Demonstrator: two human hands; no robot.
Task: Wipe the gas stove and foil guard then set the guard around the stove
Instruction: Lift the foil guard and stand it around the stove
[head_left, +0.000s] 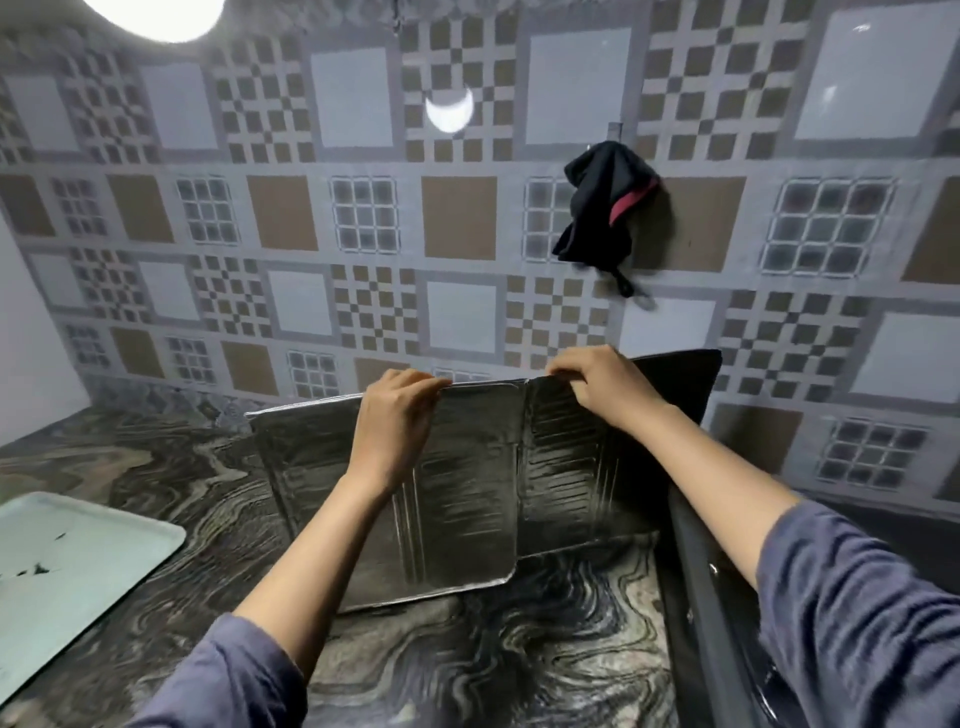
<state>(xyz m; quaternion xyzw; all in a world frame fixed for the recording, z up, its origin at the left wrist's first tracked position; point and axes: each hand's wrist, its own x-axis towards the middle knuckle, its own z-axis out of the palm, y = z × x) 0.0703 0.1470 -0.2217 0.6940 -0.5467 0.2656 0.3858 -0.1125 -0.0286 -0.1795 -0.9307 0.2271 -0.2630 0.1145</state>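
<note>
Holding the crinkly silver folding foil guard (457, 499) upright on the swirly dark marble counter (519, 665), my left hand (397, 415) and right hand (597, 387) both pinching its top edge. Black glass gas stove (706, 582) sits just right, touching it I think.

tray (78, 561): cut off by left edge
stove (696, 587): mostly hidden under right sleeve (857, 613), runs off bottom edge
foil guard (467, 483): right panel partly behind forearm
</note>
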